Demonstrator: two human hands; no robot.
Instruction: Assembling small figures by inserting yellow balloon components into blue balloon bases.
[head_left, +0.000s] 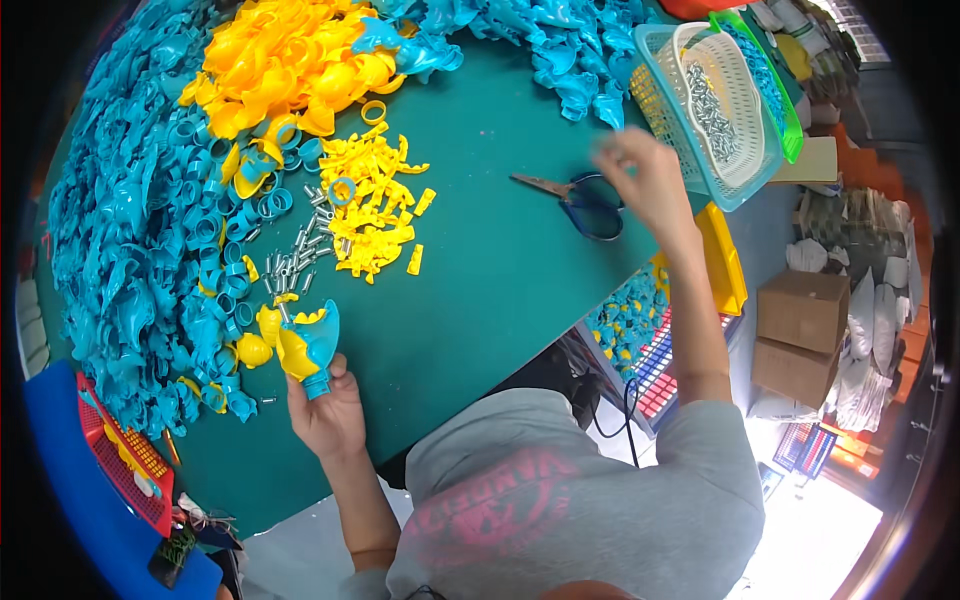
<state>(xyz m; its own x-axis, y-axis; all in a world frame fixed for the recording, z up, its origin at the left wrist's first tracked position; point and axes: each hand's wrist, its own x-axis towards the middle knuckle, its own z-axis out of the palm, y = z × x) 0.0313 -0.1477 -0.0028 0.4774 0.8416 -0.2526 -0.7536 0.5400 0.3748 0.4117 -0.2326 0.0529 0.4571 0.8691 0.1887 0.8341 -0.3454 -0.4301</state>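
Observation:
My left hand [330,415] grips a yellow and teal plastic shell assembly [308,348], upright with its narrow teal neck at the bottom, near the table's front left. Small metal cylinders [288,262] and small yellow plastic pieces [370,200] lie loose just beyond it. Yellow rounded shells [255,350] rest beside it on the left. Over on the right, my right hand [640,170] is raised above the table, its fingers smeared by motion; whether they hold anything cannot be made out. Dark-handled scissors [590,208] lie closest to it.
Teal shells [130,270] cover the left side, with teal rings [272,204] at the heap's edge. Yellow shells [295,60] are piled at the back. A white basket [745,135] of metal parts sits inside a light teal basket [715,185] at right. Cardboard boxes [800,310] stand beyond.

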